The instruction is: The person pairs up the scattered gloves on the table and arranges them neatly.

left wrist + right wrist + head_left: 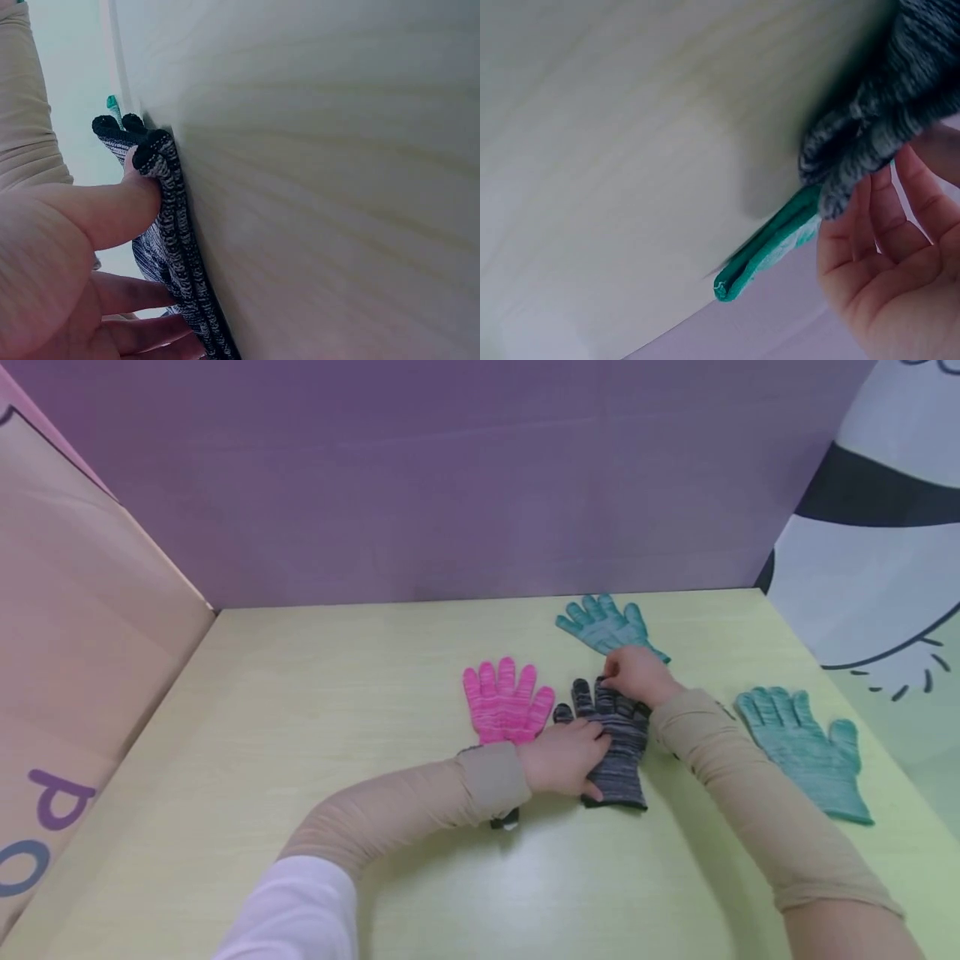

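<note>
A black-and-grey knitted glove [621, 781] lies on the table with its fingers toward the back wall. My left hand [566, 756] rests across its palm, fingers stretched over the fabric. In the left wrist view, that hand's thumb [124, 214] touches the glove beside its dark fingertips. At the glove's finger end, my right hand [641, 675] pinches one of the glove fingers. The right wrist view shows grey glove fingers [855, 157] against the hand's fingertips. A pink glove [504, 702] lies to the left, its lower part hidden behind my left hand and sleeve.
One teal glove [609, 633] lies near the back edge, just beyond my right hand. A second teal glove [813, 764] lies at the right, beside my right forearm. A purple wall [450, 510] closes the back of the pale table [300, 693], with printed panels on both sides.
</note>
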The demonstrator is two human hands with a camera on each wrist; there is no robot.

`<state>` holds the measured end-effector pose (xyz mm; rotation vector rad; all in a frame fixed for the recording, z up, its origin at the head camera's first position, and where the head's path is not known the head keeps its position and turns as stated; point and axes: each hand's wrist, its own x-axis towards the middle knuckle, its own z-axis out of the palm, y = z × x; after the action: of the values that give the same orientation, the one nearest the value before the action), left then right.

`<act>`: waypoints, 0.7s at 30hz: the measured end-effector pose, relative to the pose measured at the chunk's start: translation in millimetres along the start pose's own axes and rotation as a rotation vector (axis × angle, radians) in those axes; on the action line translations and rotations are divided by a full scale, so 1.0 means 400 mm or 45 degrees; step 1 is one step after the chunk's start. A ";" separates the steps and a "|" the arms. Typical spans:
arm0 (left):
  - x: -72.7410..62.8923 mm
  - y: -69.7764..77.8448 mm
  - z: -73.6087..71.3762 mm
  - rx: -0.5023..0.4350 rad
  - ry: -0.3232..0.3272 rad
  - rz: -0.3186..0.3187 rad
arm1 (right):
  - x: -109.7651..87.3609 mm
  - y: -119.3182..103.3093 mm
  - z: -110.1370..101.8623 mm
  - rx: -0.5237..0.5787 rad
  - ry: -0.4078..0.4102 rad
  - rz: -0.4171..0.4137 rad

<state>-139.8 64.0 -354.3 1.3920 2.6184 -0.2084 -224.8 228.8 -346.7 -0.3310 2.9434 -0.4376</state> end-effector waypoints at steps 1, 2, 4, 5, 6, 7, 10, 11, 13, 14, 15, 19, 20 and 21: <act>0.000 0.000 0.000 0.000 -0.002 -0.002 | 0.000 0.001 -0.002 0.000 -0.007 -0.003; 0.001 0.000 0.000 0.000 -0.004 -0.004 | -0.001 0.002 -0.003 0.004 -0.012 -0.005; 0.003 0.000 0.002 0.006 -0.011 -0.008 | -0.002 0.007 -0.006 0.036 -0.020 -0.001; 0.005 0.000 0.003 0.006 -0.012 -0.009 | -0.003 0.012 -0.008 0.058 -0.013 -0.002; 0.006 0.001 0.004 0.005 -0.016 -0.011 | -0.006 0.017 -0.010 0.081 -0.004 -0.003; 0.006 0.002 0.004 0.007 -0.020 -0.012 | -0.008 0.024 -0.013 0.103 0.009 -0.009; 0.009 0.003 0.005 0.013 -0.032 -0.016 | -0.018 0.044 -0.026 0.144 0.028 0.004; 0.009 0.003 0.004 0.013 -0.035 -0.018 | -0.021 0.051 -0.031 0.145 0.025 0.005; 0.008 0.004 0.003 0.016 -0.039 -0.020 | -0.026 0.066 -0.037 0.128 -0.008 0.016; 0.009 0.004 0.003 0.016 -0.038 -0.021 | -0.027 0.072 -0.039 0.112 -0.032 0.023; 0.008 0.004 0.003 0.017 -0.037 -0.022 | -0.028 0.078 -0.039 0.097 -0.057 0.028; 0.006 0.004 0.001 0.017 -0.033 -0.022 | -0.029 0.092 -0.037 0.060 -0.150 0.037; 0.006 0.004 0.000 0.018 -0.034 -0.023 | -0.030 0.094 -0.036 0.060 -0.163 0.038; 0.006 0.004 0.000 0.017 -0.034 -0.022 | -0.031 0.094 -0.036 0.063 -0.174 0.043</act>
<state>-139.8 66.7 -354.8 1.3620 2.6128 -0.2460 -222.8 270.8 -343.1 -0.2929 2.7960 -0.4634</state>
